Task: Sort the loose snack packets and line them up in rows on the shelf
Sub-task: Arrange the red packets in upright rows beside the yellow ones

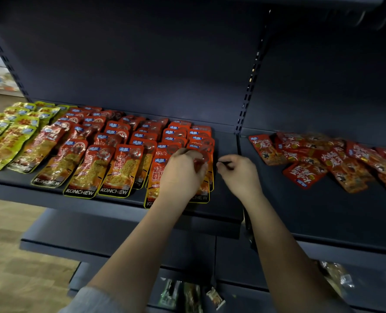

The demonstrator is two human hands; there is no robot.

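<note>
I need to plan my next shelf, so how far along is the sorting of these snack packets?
Mostly done on the left shelf bay: green packets and orange packets lie in overlapping rows. In hand: the left hand is on the rightmost row's front packets, while the right hand is curled beside it, its grip apparently empty. Left: the loose red packets scattered on the right bay.

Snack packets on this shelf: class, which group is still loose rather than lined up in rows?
The dark red packets on the right-hand shelf section. They lie jumbled at odd angles, whereas the orange packets and green packets sit in overlapping rows.
</note>
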